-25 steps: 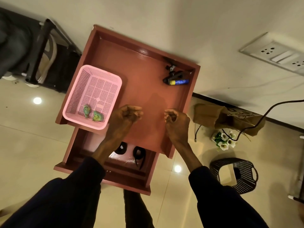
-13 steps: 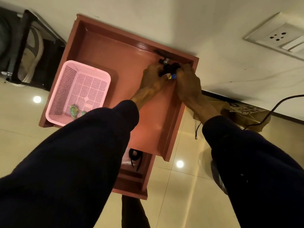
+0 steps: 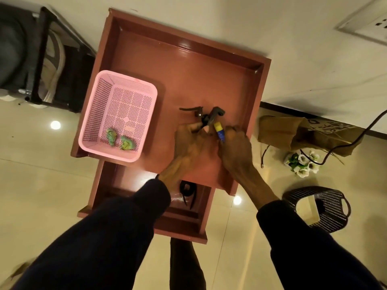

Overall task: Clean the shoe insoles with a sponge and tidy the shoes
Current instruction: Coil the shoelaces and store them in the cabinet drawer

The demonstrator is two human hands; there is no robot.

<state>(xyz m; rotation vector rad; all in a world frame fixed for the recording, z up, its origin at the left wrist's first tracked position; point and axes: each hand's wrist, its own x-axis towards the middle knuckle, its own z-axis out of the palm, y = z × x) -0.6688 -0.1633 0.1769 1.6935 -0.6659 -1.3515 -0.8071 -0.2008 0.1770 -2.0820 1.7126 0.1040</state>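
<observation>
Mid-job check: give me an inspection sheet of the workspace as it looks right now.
Surface: glossy red-brown tray-top stand with a lower shelf.
Job's things: two green sponge-like pieces in pink basket; black straps on the shelf; pale shoe on black rack.
Clutter: nothing seen.
Hands: left hand pinches black jointed tool; right hand grips blue-and-yellow tube.
Cables: black cable crossing brown paper bag on floor.
Surroundings: white artificial flowers, dark woven basket, wall socket.

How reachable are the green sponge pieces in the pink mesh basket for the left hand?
Probably yes: the green sponge pieces lie in the open pink mesh basket, nothing between, but the left hand grips a black tool.
</observation>
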